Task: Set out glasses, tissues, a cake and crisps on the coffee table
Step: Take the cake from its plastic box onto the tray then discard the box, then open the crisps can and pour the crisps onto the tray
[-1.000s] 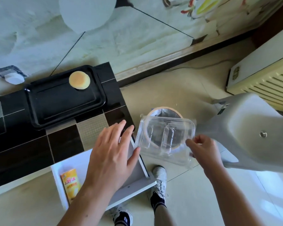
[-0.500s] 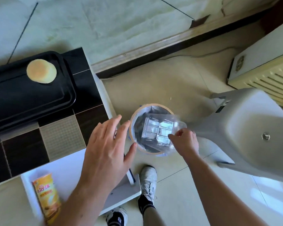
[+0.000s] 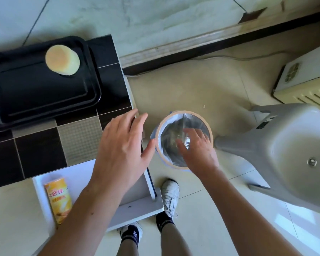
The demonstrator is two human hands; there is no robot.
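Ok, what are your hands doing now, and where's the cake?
Left hand open above drawer. Right hand open over bin. Cake on black tray. Crisps in drawer.

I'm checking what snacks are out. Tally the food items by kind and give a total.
Cake, on the black tray: 1
Crisps can, lying in the open drawer: 1
Total: 2

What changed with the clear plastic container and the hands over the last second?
The right hand carried the clear plastic container down into the bin and let go; its fingers are now spread over the opening. The left hand stayed open above the drawer. The cake on the tray and the crisps can did not move.
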